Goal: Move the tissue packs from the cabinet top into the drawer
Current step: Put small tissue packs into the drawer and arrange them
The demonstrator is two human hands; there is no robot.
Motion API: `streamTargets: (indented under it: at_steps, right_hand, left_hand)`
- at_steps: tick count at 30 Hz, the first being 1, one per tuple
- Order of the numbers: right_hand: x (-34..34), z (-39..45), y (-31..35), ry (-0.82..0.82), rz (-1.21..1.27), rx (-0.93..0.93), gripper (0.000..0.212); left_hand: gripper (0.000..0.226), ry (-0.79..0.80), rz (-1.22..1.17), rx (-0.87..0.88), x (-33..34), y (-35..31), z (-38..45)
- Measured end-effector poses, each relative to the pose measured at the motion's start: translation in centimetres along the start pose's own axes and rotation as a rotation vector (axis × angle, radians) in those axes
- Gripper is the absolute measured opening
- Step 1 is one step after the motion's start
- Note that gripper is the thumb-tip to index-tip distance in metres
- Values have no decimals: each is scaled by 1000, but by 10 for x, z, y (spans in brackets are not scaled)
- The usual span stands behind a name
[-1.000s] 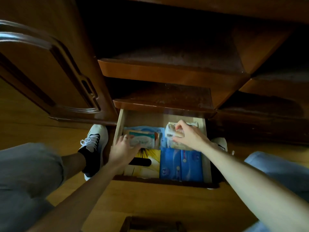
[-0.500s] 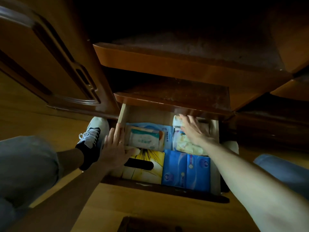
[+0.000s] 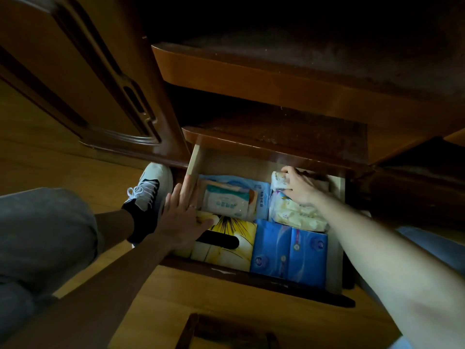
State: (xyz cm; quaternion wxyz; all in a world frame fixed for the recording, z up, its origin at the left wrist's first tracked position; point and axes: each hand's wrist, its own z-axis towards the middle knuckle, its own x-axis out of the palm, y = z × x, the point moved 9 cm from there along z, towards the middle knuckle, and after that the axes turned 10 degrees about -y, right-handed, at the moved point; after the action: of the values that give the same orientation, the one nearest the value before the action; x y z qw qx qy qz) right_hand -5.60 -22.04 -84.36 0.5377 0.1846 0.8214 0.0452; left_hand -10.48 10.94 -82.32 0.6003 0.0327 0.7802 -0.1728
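Observation:
The open drawer [image 3: 334, 250] at floor level holds several tissue packs. A yellow tissue box [image 3: 226, 244] lies front left, two blue packs [image 3: 289, 255] front right, a white-green wipes pack [image 3: 226, 202] back left, and pale yellow packs [image 3: 294, 215] back right. My left hand [image 3: 181, 217] rests flat, fingers apart, on the drawer's left wall and the yellow box's corner. My right hand [image 3: 299, 185] presses a small white pack [image 3: 278, 178] at the back right corner, fingers spread over it.
Two dark wooden shelves [image 3: 251, 79] overhang the drawer's back. A carved cabinet door [image 3: 83, 79] stands to the left. My left foot in a white-black sneaker [image 3: 148, 195] sits beside the drawer on the wooden floor. A dark frame [image 3: 226, 331] lies at the bottom edge.
My left hand let go of the white-green pack and moved left onto the drawer's wall. My right hand pushed the small white pack further back. The camera moved closer.

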Motion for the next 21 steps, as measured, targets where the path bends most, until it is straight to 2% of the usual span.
streamTargets:
  at_steps: [4, 7, 11, 14, 19, 21]
  right_hand:
    - [-3, -4, -8, 42, -241, -2, 83]
    - [-4, -6, -10, 13, -231, 20, 88]
    - [-8, -1, 11, -112, -263, -33, 96]
    - [-5, 8, 34, -174, -335, -48, 85]
    - [0, 18, 41, -216, -522, 92, 42]
    - [2, 16, 27, -210, -506, 157, 35]
  left_hand:
    - [110, 9, -25, 17, -2, -3, 0]
    - [111, 11, 0, 26, -3, -5, -2]
    - [109, 33, 28, 26, -5, -7, -1]
    - [105, 33, 41, 25, -8, -9, -2]
    - [99, 35, 161, 10, -12, -10, -2]
    - [104, 27, 151, 17, -14, -11, -3]
